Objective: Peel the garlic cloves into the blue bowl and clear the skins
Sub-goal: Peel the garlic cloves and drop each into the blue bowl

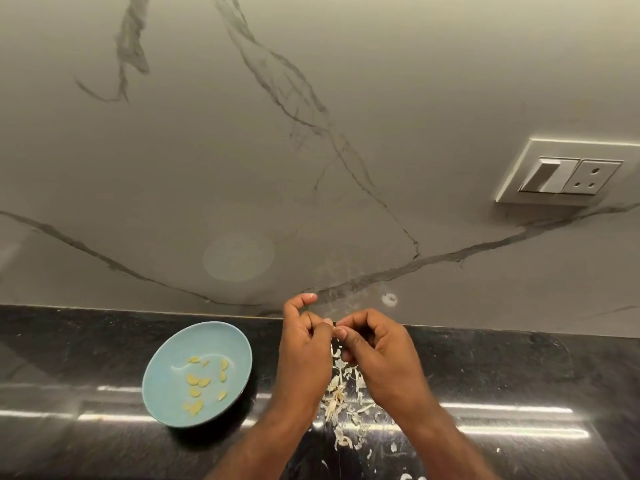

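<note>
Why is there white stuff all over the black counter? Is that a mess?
Those are garlic skins, scattered on the dark counter under both hands, right of the blue bowl. Peeling drops them there, and they are not yet cleared. The peeled cloves sit neatly inside the bowl. Nothing looks broken or tipped over.

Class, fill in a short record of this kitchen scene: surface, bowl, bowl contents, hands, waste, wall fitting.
surface: glossy black stone counter
bowl: round pale blue bowl, left of the hands
bowl contents: several peeled yellowish garlic cloves
hands: left hand and right hand pinch something small together
waste: white papery skins scattered beneath the hands
wall fitting: white switch and socket plate
</note>
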The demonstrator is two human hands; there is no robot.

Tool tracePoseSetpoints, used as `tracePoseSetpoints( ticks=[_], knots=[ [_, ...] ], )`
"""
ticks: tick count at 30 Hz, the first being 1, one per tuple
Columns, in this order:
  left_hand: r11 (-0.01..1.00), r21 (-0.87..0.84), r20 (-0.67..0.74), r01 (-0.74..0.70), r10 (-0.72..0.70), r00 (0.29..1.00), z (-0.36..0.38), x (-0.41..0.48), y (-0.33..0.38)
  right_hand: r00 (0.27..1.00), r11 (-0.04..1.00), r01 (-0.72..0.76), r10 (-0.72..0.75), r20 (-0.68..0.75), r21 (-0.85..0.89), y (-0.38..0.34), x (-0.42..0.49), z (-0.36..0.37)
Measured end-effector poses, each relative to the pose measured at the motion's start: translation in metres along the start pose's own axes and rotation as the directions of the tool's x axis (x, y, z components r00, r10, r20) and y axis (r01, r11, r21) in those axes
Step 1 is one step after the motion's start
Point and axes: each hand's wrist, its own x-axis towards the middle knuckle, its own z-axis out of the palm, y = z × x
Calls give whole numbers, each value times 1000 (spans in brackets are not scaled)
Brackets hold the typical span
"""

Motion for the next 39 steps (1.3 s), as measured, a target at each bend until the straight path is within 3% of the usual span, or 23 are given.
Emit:
tracePoseSetpoints(
  ticks=[5, 12, 16, 18, 20, 26, 30, 35, 39],
  knots=[
    [989, 121, -7, -90, 92, 996, 6, 2, -3, 992, 953, -127, 127, 18, 276, -2, 1, 0],
    [987, 149, -11, -65, 67, 998, 10, 6, -1, 993, 972, -94, 107, -49, 218, -6, 0, -4],
    [994, 109, -27, -18, 21, 999, 10, 12, 0, 985, 994, -114, 112, -135, -1, -3, 7, -18],
    [996, 91, -29, -4, 6, 1000, 10, 14, 1, 988, 966, -149, 137, -73, -210, 0, 9, -21],
    [996, 87, -30, -16, 19, 999, 10, 15, 1, 989, 949, -144, 147, -8, -281, -1, 8, -20],
    [996, 77, 24, -40, 39, 999, 9, 14, 2, 1000, 987, 2, -1, 6, -159, -13, 1, -7],
    [997, 68, 30, -25, 23, 999, 11, 15, 1, 1000, 985, -18, 16, -12, -172, -8, -1, -3],
    [981, -84, 91, 173, -165, 982, 10, 21, 1, 997, 989, -82, 82, 0, 123, -6, 0, -4],
    [984, -94, 65, 153, -147, 987, 3, 24, -4, 992, 974, -117, 106, 67, 196, -4, 1, -3]
  ],
)
